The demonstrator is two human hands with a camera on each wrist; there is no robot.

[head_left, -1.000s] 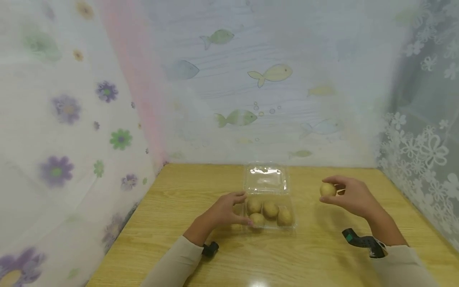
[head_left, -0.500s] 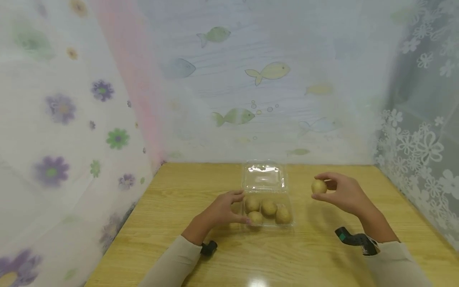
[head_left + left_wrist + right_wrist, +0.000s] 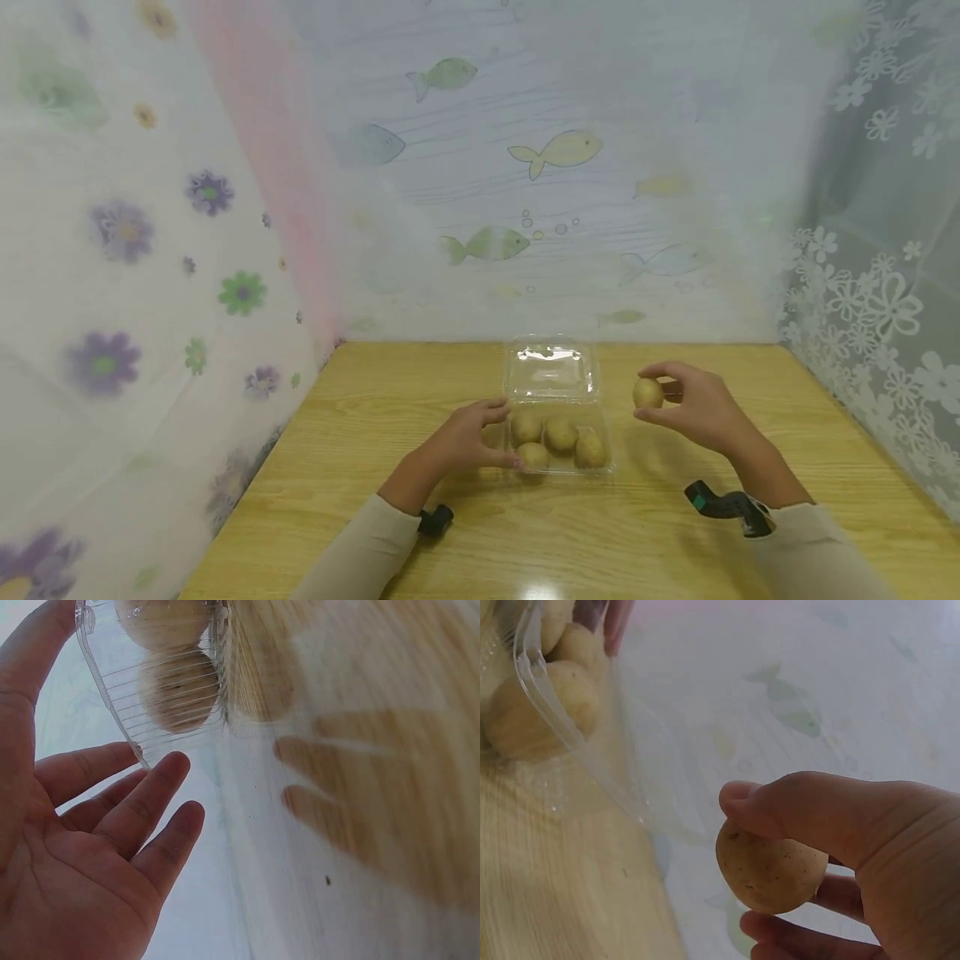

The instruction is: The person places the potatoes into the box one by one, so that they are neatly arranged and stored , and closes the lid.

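Note:
A hinged clear plastic container (image 3: 573, 472) stands on the table with its lid (image 3: 553, 379) tipped back. Inside lie several yellowish potatoes (image 3: 560, 434). My left hand (image 3: 468, 437) spans the container's left end, thumb at the front corner and fingers at the back one; in the left wrist view its fingertips (image 3: 136, 752) meet the plastic rim. Right of the container, my right hand (image 3: 697, 408) pinches one small potato (image 3: 647, 393) between thumb and fingers, raised above the table. Dark specks mark this potato's skin (image 3: 769, 866) in the right wrist view.
The wooden table (image 3: 390, 375) reaches back to a fish-print sheet (image 3: 562, 233). Flowered sheets enclose the left side (image 3: 150, 292) and right side (image 3: 885, 333). Dark camera mounts (image 3: 723, 504) are worn at both wrists.
My right hand has moved left with the potato, closer to the container. The left hand stays at the container's end. The head view has shifted slightly.

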